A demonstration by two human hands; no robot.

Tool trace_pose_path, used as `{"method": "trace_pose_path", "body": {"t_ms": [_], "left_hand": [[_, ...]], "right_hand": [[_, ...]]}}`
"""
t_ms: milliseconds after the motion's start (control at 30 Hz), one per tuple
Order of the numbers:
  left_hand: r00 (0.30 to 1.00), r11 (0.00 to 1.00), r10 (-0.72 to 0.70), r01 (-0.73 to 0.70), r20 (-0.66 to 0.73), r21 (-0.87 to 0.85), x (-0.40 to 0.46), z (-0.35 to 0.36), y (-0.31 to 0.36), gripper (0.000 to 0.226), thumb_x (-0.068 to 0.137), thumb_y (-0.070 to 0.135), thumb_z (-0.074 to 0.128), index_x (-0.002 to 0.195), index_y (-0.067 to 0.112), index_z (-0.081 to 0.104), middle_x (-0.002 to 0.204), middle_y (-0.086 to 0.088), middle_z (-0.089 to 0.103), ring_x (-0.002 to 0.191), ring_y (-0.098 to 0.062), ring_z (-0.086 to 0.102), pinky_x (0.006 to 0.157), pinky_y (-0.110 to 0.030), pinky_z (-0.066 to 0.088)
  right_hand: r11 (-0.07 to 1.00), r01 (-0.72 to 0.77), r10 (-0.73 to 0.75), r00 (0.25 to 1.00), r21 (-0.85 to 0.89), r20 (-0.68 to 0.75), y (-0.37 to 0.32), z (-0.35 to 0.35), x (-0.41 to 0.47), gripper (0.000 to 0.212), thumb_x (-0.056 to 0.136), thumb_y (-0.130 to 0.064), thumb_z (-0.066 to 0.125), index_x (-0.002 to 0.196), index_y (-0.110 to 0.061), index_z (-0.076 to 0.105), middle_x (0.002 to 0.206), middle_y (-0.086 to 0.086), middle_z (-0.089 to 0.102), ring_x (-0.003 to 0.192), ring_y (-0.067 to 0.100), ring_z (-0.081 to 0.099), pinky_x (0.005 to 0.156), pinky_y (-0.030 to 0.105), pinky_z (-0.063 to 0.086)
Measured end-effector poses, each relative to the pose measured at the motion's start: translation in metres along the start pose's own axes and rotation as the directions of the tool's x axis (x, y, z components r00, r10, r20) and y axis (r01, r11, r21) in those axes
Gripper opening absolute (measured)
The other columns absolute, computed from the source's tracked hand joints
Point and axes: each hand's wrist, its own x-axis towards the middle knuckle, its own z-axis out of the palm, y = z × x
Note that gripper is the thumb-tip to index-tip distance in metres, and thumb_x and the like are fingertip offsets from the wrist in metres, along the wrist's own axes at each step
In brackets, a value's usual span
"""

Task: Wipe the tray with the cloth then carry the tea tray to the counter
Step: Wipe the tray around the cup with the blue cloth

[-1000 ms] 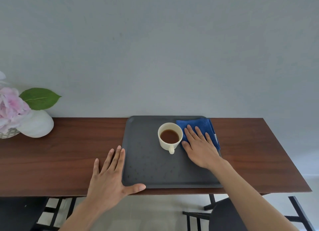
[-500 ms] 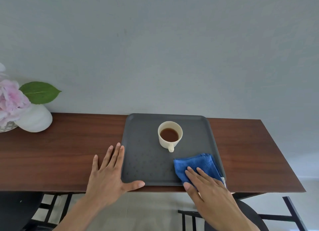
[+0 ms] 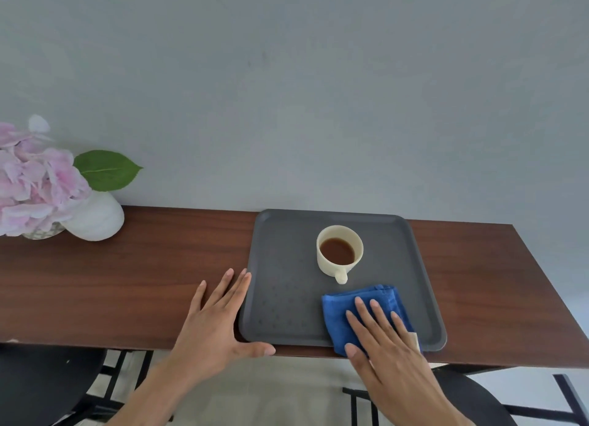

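Tray (image 3: 287,298) on counter (image 3: 127,282), wiping in progress: cloth (image 3: 338,317) has come from far-right corner to near-right under flat, open right hand (image 3: 387,349); left hand (image 3: 213,327), open, braces near-left corner; cup (image 3: 339,253) unmoved; carry pending.

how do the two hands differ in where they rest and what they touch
The left hand lies flat on the brown wooden table, thumb along the grey plastic tray's near edge. The right hand presses the folded blue cloth onto the tray. Both are open, fingers spread.
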Motion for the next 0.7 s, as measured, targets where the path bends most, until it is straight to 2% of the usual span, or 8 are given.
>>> {"method": "trace_pose_path", "body": {"t_ms": [200,233,300,333,367,500,600,700], "left_hand": [[0.999,0.999,-0.001,0.000,-0.035,-0.037,0.001,0.002,-0.001,0.145,0.052,0.112,0.035,0.161,0.029,-0.013,0.167,0.019,-0.013,0.149,0.001,-0.027,0.127,-0.048,-0.009],[0.999,0.999,0.001,-0.003,-0.044,-0.046,0.001,0.003,-0.002,0.145,0.052,0.112,0.036,0.161,0.029,-0.011,0.168,0.019,-0.012,0.150,0.001,-0.026,0.127,-0.048,-0.009],[0.998,0.998,0.006,-0.009,-0.058,-0.055,0.001,0.005,-0.003,0.145,0.052,0.111,0.038,0.162,0.028,-0.007,0.168,0.018,-0.008,0.151,0.000,-0.023,0.127,-0.049,-0.007],[0.998,0.998,0.008,-0.012,-0.067,-0.059,0.001,0.005,-0.003,0.145,0.052,0.111,0.038,0.162,0.027,-0.005,0.168,0.018,-0.006,0.152,0.000,-0.021,0.128,-0.049,-0.006],[0.997,0.998,0.009,-0.013,-0.072,-0.062,0.001,0.005,-0.003,0.145,0.052,0.111,0.038,0.163,0.027,-0.003,0.168,0.018,-0.005,0.152,0.000,-0.020,0.128,-0.050,-0.005],[0.997,0.998,0.015,-0.019,-0.071,-0.058,0.002,0.009,-0.006,0.142,0.053,0.110,0.036,0.163,0.028,0.001,0.169,0.020,-0.001,0.153,0.000,-0.018,0.128,-0.050,-0.004],[0.995,0.997,0.017,-0.024,-0.095,-0.068,0.003,0.014,-0.009,0.132,0.061,0.101,0.048,0.163,0.028,0.006,0.169,0.019,0.006,0.153,0.000,-0.013,0.128,-0.050,0.000],[0.993,0.997,0.024,-0.033,-0.113,-0.074,0.003,0.015,-0.009,0.124,0.065,0.092,0.052,0.163,0.028,0.009,0.169,0.018,0.010,0.154,-0.001,-0.009,0.128,-0.050,0.001]], "right_hand": [[1.000,0.014,-0.015,0.998,0.015,0.057,-0.050,0.004,0.024,0.064,0.103,-0.063,0.031,0.152,-0.023,0.043,0.163,-0.002,0.034,0.148,0.023,0.035,0.113,0.043,0.019],[0.999,0.025,-0.029,0.996,0.049,0.090,-0.058,0.002,0.028,0.067,0.103,-0.064,0.029,0.155,-0.024,0.037,0.166,-0.003,0.026,0.152,0.022,0.027,0.115,0.042,0.014],[0.990,0.086,-0.095,0.993,0.115,0.074,-0.071,-0.001,0.037,0.072,0.102,-0.065,0.021,0.161,-0.028,0.007,0.168,-0.009,-0.010,0.155,0.016,-0.010,0.120,0.039,-0.007],[0.982,0.091,-0.106,0.991,0.168,0.086,-0.077,-0.003,0.040,0.073,0.101,-0.065,0.017,0.161,-0.028,-0.006,0.165,-0.012,-0.024,0.151,0.012,-0.026,0.120,0.037,-0.016],[0.976,0.102,-0.122,0.988,0.192,0.098,-0.083,-0.006,0.043,0.075,0.101,-0.064,0.016,0.160,-0.028,-0.011,0.163,-0.013,-0.029,0.148,0.009,-0.033,0.119,0.036,-0.021],[0.969,0.156,-0.177,0.980,0.194,0.096,-0.105,-0.011,0.054,0.074,0.103,-0.057,0.020,0.161,-0.022,-0.009,0.167,-0.008,-0.023,0.149,0.010,-0.031,0.122,0.038,-0.019],[0.961,0.181,-0.204,0.974,0.209,0.094,-0.119,-0.010,0.066,0.072,0.104,-0.048,0.024,0.162,-0.018,-0.007,0.169,-0.004,-0.019,0.151,0.013,-0.027,0.124,0.041,-0.014],[0.949,0.196,-0.229,0.967,0.247,0.110,-0.131,-0.012,0.077,0.070,0.105,-0.043,0.026,0.162,-0.017,-0.006,0.169,-0.003,-0.018,0.151,0.013,-0.026,0.125,0.041,-0.012]]}}
